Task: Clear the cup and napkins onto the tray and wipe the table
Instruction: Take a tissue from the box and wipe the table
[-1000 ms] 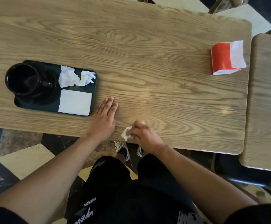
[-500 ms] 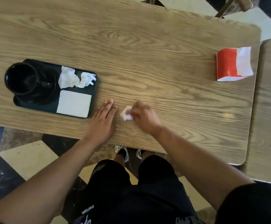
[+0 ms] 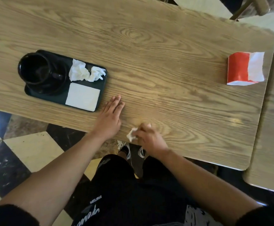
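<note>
Wood-grain desk (image 3: pixel 149 46) over checkered floor. Black tray (image 3: pixel 102 88) at left carries black cup (image 3: pixel 35 67), crumpled napkins (image 3: pixel 85 72) and a flat folded napkin (image 3: pixel 82 97). Left hand (image 3: pixel 108 118) flat on desk just right of tray, fingers straight. Right hand (image 3: pixel 149 137) near front edge, fingers curled around small white wad (image 3: pixel 131 136) pressed to desk. Red-and-white napkin pack (image 3: pixel 244 69) far right.

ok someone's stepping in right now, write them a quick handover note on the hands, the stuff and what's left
Left hand: flat on the table, fingers straight, beside the tray.
Right hand: grips a wadded white tissue on the table's near edge.
Done: black cup, crumpled napkins and flat napkin are on the tray.
Left: finish wiping. The red and white tissue pack stands at the table's right end.
</note>
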